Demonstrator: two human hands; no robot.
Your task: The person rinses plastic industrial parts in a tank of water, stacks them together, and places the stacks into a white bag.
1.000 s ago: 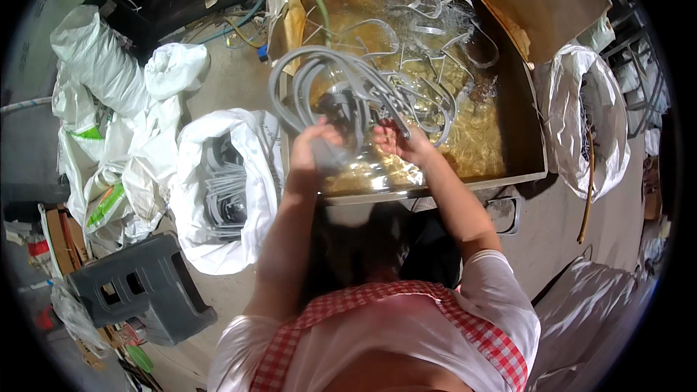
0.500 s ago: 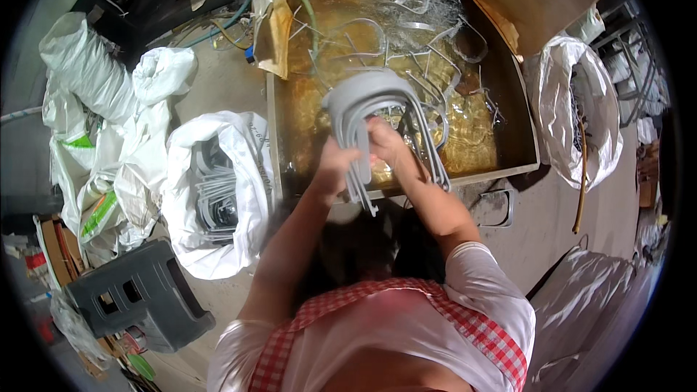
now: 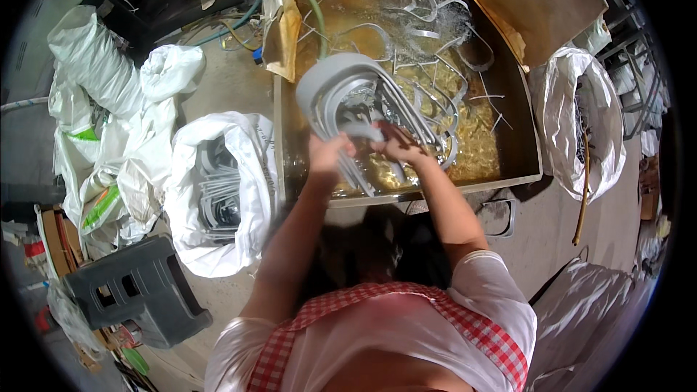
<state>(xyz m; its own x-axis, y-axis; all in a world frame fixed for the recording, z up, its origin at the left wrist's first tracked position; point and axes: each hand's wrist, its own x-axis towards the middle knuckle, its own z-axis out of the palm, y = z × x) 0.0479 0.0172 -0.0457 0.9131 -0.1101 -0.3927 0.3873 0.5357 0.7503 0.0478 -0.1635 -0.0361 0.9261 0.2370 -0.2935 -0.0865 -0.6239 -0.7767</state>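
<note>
A stack of nested grey U-shaped bands is gripped between my two hands over the near side of a shallow tank of yellowish water. Its rounded end points away to the left. My left hand is closed round the near left legs of the stack. Inside the curve, my right hand is closed on a grey band end, its fingers partly hidden by the bands. Several similar grey loops lie scattered in the rippling water beyond.
A white sack with more grey bands stands left of the tank, another sack to its right with a stick against it. A dark plastic stool is at lower left. A green hose runs into the tank.
The stack has shifted left and away from me and tilted, its rounded end now at the upper left. My hands have moved slightly apart. The view has shifted a little.
</note>
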